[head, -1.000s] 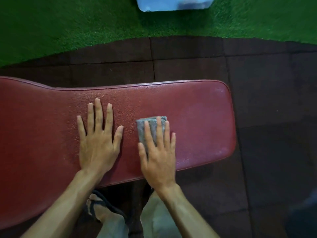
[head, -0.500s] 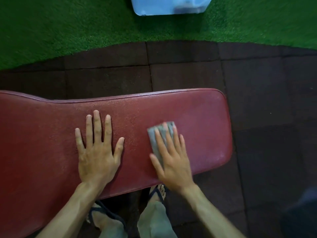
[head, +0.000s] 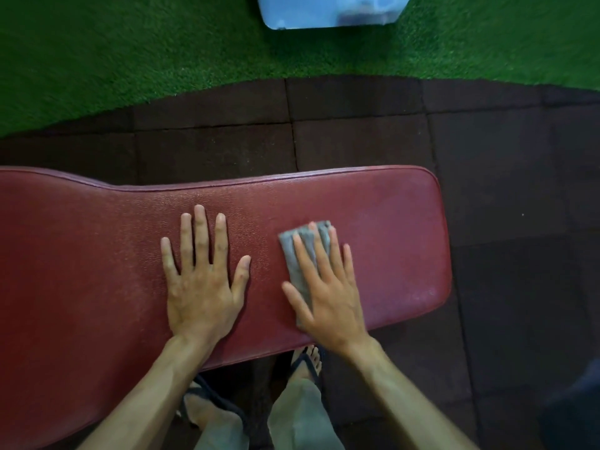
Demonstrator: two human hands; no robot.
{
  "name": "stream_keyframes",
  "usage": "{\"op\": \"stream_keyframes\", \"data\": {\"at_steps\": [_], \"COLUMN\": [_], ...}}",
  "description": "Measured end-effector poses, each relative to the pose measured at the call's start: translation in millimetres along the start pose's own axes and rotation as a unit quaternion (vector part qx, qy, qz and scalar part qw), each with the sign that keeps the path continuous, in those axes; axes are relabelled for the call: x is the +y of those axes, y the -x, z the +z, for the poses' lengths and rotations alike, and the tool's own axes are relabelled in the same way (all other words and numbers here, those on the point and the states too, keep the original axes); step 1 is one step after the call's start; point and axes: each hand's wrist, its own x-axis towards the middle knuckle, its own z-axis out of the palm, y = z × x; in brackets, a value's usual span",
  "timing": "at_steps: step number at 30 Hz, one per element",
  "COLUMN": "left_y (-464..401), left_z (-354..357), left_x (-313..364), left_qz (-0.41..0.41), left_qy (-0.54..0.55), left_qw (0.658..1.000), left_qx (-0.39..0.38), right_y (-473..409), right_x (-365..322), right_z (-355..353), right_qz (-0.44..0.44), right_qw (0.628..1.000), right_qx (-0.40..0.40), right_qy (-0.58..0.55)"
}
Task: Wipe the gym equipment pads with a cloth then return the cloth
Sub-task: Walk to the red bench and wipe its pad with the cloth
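Observation:
A long dark red padded bench (head: pixel 389 222) runs across the view from the left edge to a rounded end at the right. My right hand (head: pixel 328 290) lies flat on a folded grey cloth (head: pixel 293 254) and presses it onto the pad, right of the middle; the cloth's far and left edges stick out past my fingers. My left hand (head: pixel 203 277) rests flat on the pad with fingers spread, a short way left of the cloth, holding nothing.
Dark rubber floor tiles (head: pixel 503 157) surround the bench. Green artificial turf (head: pixel 130 53) covers the far floor, with a pale blue plastic container (head: pixel 328 11) on it at the top edge. My feet in sandals (head: pixel 211 407) stand under the bench's near edge.
My right hand has slid the cloth to the right along the pad, and its fingers now angle to the left. My left hand stays flat in the same spot.

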Motion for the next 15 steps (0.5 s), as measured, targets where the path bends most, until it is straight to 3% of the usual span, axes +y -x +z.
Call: {"op": "stream_keyframes", "data": {"at_steps": [5,15], "left_y": [-1,1], "left_z": [3,7], "left_x": [-1,-3], "left_qz": [0.002,0.006], "left_qy": [0.013,0.028], "left_qw": [1.0,1.0], "left_qx": [0.006,0.011], "right_y": [19,6], "right_x": [15,2], "right_z": [-6,11], "right_qz": [0.033,0.038], "right_qw": [0.997,0.998], "right_qx": [-0.007,0.05], "right_qy": [0.068,-0.025]}}
